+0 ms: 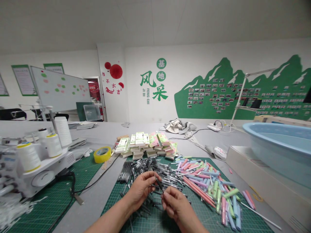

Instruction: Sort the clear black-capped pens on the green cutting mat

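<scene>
Between my two hands is a black pen point(159, 183), tilted, with its upper part pinched by my left hand point(143, 187). The fingertips of my right hand point(175, 204) close on its lower end. Beneath and behind the hands spreads a heap of black and clear pens point(167, 171) on a green cutting mat point(194, 210). To the right lies a pile of pastel pink, blue, green and purple pen-like sticks point(213, 183). Stacked small boxes point(142, 139), white-green and pink-green, stand just past the black pens.
A sewing machine point(43, 174) with thread cones takes up the left side. Yellow tape point(102, 154) and a black cable point(97, 179) lie near it. On the right, a blue basin point(279, 145) rests over a white box point(255, 174). Cloth scraps point(178, 126) lie further back.
</scene>
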`<state>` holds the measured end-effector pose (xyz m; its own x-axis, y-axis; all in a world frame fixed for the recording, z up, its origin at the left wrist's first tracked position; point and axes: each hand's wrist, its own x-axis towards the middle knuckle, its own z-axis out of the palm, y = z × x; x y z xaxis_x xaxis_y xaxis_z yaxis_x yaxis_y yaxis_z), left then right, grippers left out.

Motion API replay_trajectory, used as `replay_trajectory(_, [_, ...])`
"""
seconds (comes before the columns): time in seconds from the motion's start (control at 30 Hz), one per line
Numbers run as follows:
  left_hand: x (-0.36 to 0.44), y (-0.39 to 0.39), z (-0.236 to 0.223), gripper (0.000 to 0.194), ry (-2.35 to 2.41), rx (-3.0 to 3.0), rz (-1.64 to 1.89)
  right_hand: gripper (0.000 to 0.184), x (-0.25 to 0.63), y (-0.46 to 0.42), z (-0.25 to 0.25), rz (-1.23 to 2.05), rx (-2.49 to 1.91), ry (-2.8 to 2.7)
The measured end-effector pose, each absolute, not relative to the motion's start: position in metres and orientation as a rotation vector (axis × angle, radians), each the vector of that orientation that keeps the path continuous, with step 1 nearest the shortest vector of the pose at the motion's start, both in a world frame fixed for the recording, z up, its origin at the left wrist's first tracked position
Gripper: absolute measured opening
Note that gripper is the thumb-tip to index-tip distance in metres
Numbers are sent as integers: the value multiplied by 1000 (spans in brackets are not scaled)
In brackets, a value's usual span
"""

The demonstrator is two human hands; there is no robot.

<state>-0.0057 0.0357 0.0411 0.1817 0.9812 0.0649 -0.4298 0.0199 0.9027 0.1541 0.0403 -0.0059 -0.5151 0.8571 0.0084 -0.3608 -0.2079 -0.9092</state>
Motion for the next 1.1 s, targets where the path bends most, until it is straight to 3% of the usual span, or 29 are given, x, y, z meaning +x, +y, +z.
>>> replay_trajectory(1.1, [-8,37,43,17,740,913,1317,42,150,35,0,1926,-655,-1194])
